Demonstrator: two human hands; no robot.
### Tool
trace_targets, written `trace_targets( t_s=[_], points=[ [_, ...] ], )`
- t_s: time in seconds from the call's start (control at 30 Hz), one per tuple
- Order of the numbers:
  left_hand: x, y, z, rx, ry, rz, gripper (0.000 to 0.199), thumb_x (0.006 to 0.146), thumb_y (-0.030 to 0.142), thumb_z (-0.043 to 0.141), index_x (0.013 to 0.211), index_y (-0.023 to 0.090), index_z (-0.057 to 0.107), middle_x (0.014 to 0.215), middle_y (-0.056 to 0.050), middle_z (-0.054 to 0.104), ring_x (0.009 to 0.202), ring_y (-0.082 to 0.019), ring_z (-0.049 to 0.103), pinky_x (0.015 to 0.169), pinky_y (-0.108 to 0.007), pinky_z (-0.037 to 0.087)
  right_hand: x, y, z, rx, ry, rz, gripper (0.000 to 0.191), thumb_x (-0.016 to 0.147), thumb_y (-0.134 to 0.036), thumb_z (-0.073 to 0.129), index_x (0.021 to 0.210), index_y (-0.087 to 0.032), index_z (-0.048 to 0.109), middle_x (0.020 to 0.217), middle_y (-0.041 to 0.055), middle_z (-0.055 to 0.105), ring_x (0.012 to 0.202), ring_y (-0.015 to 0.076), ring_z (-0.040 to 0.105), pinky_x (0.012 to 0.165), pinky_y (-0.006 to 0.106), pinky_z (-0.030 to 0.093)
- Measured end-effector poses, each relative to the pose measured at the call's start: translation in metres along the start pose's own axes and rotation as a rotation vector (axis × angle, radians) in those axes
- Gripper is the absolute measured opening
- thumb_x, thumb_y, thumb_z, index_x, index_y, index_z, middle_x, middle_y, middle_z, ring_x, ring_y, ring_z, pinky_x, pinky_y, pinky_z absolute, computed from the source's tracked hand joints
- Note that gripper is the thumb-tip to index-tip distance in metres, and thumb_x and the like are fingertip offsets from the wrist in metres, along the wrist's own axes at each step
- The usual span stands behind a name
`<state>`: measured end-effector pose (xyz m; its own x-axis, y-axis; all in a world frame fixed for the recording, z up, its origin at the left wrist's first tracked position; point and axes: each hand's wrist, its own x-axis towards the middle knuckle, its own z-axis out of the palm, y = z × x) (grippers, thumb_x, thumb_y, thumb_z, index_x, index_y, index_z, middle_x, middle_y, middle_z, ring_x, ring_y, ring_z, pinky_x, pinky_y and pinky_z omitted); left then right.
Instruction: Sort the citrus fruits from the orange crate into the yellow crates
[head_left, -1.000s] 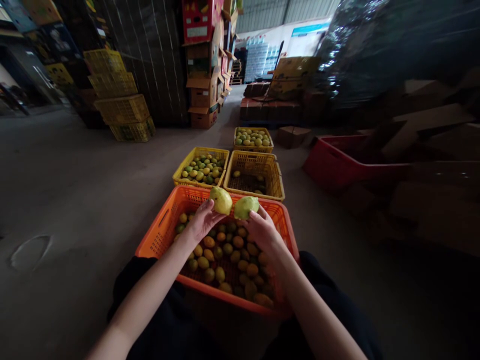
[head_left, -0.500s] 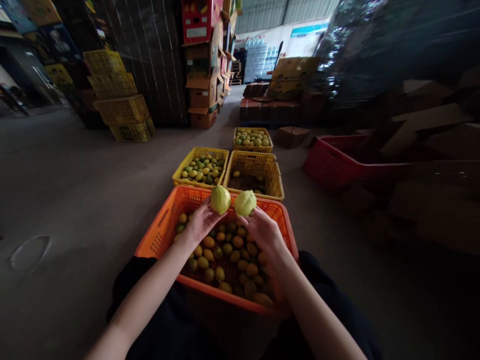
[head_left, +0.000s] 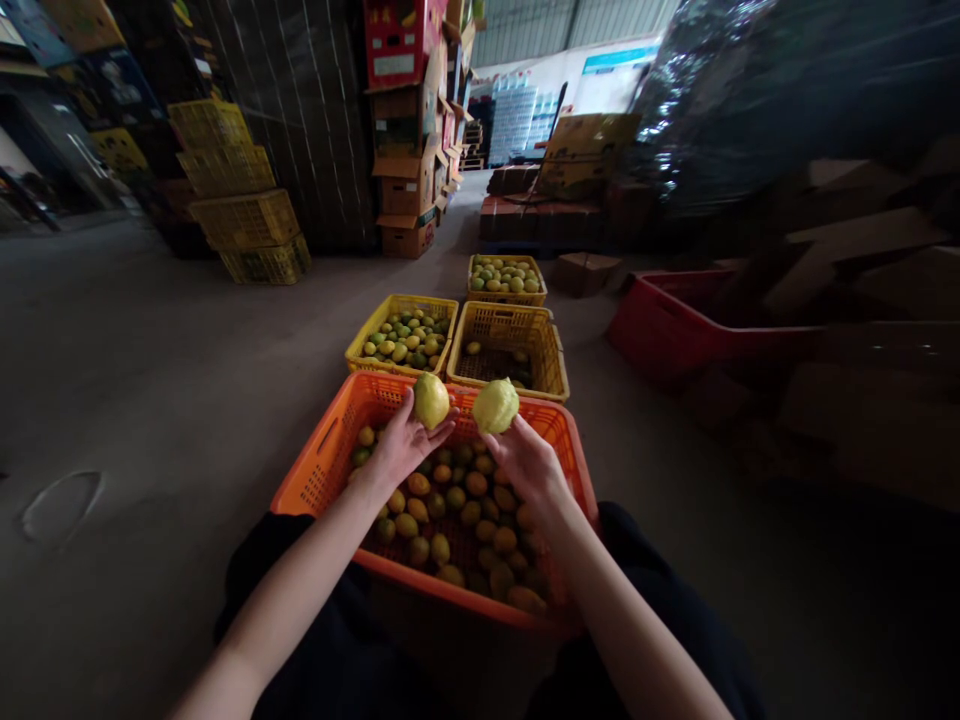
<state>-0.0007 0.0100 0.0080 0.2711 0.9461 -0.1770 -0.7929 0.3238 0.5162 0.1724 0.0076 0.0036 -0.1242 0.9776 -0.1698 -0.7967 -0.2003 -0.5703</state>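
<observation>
Above the far side of an orange plastic crate (head_left: 321, 452), my left hand (head_left: 403, 442) holds a yellow-green lemon (head_left: 431, 401) between thumb and fingers. A second lemon (head_left: 496, 406), paler and bumpy with its tip upward, rests on the fingertips of my right hand (head_left: 527, 460). The two lemons are apart, side by side. Many yellow, orange-tinged and green lemons (head_left: 475, 484) lie in the orange crate below, partly hidden by my hands and forearms.
Past the orange crate stand a yellow crate full of lemons (head_left: 405, 338), a yellow crate (head_left: 556, 350) with few lemons, and another full one (head_left: 507, 274) behind. A red bin (head_left: 652, 325) is at right. Yellow crates (head_left: 247, 220) and cardboard boxes (head_left: 405, 195) are stacked behind.
The lemon in my left hand has turned and shifted slightly left, with my fingers more spread. The lemon in my right hand has turned and moved slightly right, widening the gap.
</observation>
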Motion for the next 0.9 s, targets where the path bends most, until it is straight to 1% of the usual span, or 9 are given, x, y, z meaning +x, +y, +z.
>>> trace_targets(
  t_s=[0.13, 0.23, 0.37, 0.47, 0.6, 0.7, 0.77, 0.83, 0.9],
  points=[
    [0.001, -0.001, 0.000, 0.014, 0.028, 0.038, 0.029, 0.087, 0.034, 0.050, 0.107, 0.014, 0.058, 0.103, -0.010, 0.064, 0.092, -0.019, 0.064, 0.078, -0.029, 0.055, 0.000, 0.001, -0.001, -0.009, -0.035, -0.002, 0.019, 0.075, -0.008, 0.052, 0.085, -0.019, 0.063, 0.084, 0.0022, 0.070, 0.073, 0.0132, 0.066, 0.064, 0.022, 0.057],
    [0.004, 0.000, -0.003, -0.005, 0.075, 0.068, 0.025, 0.089, 0.029, 0.047, 0.108, 0.016, 0.057, 0.100, -0.006, 0.065, 0.086, -0.016, 0.064, 0.073, -0.026, 0.056, -0.001, 0.002, -0.002, -0.015, -0.100, 0.005, 0.020, 0.075, -0.011, 0.055, 0.092, -0.020, 0.063, 0.090, 0.0025, 0.069, 0.076, 0.0149, 0.066, 0.066, 0.025, 0.057],
    [0.007, 0.000, -0.006, -0.050, 0.147, -0.016, 0.029, 0.092, 0.030, 0.038, 0.108, 0.013, 0.056, 0.090, -0.009, 0.065, 0.078, -0.015, 0.065, 0.062, -0.023, 0.056, 0.001, 0.004, -0.004, 0.037, -0.173, 0.035, 0.026, 0.074, -0.013, 0.057, 0.097, -0.021, 0.061, 0.096, 0.0024, 0.070, 0.084, 0.0187, 0.067, 0.072, 0.032, 0.057],
    [0.007, 0.000, -0.005, -0.049, 0.178, -0.063, 0.030, 0.090, 0.036, 0.043, 0.101, 0.012, 0.058, 0.080, -0.009, 0.064, 0.067, -0.014, 0.064, 0.051, -0.019, 0.054, 0.004, 0.005, -0.005, 0.086, -0.148, 0.090, 0.021, 0.077, -0.016, 0.056, 0.097, -0.020, 0.062, 0.094, 0.0034, 0.071, 0.085, 0.0191, 0.067, 0.076, 0.032, 0.057],
    [0.005, 0.003, -0.003, -0.027, 0.220, -0.039, 0.021, 0.084, 0.032, 0.055, 0.095, 0.014, 0.059, 0.073, -0.005, 0.063, 0.052, -0.008, 0.057, 0.042, -0.013, 0.047, 0.003, 0.003, -0.003, 0.075, -0.078, 0.113, 0.016, 0.081, -0.021, 0.054, 0.094, -0.017, 0.063, 0.088, 0.0078, 0.072, 0.083, 0.0183, 0.068, 0.077, 0.027, 0.056],
    [0.004, 0.005, -0.004, -0.036, 0.169, -0.059, 0.031, 0.084, 0.040, 0.051, 0.093, 0.012, 0.060, 0.072, -0.007, 0.063, 0.051, -0.010, 0.056, 0.042, -0.015, 0.047, 0.001, 0.002, -0.003, 0.039, -0.059, 0.133, 0.014, 0.082, -0.025, 0.054, 0.090, -0.018, 0.063, 0.081, 0.0069, 0.072, 0.076, 0.0176, 0.068, 0.070, 0.027, 0.056],
    [0.003, 0.006, -0.006, -0.066, 0.144, -0.062, 0.038, 0.085, 0.044, 0.046, 0.091, 0.010, 0.061, 0.071, -0.009, 0.063, 0.055, -0.012, 0.058, 0.045, -0.018, 0.049, 0.001, 0.002, -0.003, 0.011, -0.062, 0.162, 0.017, 0.082, -0.031, 0.053, 0.087, -0.018, 0.062, 0.074, 0.0064, 0.071, 0.066, 0.0173, 0.067, 0.059, 0.027, 0.056],
    [0.004, 0.006, -0.008, -0.100, 0.151, -0.052, 0.037, 0.086, 0.041, 0.044, 0.091, 0.009, 0.061, 0.071, -0.010, 0.063, 0.057, -0.013, 0.059, 0.047, -0.020, 0.050, 0.001, 0.002, -0.004, -0.007, -0.079, 0.186, 0.023, 0.082, -0.039, 0.051, 0.082, -0.018, 0.062, 0.068, 0.0069, 0.069, 0.054, 0.0159, 0.062, 0.045, 0.024, 0.051],
    [0.005, 0.005, -0.010, -0.122, 0.172, -0.062, 0.036, 0.086, 0.038, 0.043, 0.094, 0.008, 0.061, 0.071, -0.010, 0.063, 0.058, -0.015, 0.059, 0.048, -0.022, 0.051, 0.002, 0.003, -0.005, -0.005, -0.096, 0.186, 0.027, 0.081, -0.042, 0.048, 0.076, -0.018, 0.060, 0.065, 0.0066, 0.066, 0.045, 0.0129, 0.054, 0.036, 0.021, 0.042]
  ],
)
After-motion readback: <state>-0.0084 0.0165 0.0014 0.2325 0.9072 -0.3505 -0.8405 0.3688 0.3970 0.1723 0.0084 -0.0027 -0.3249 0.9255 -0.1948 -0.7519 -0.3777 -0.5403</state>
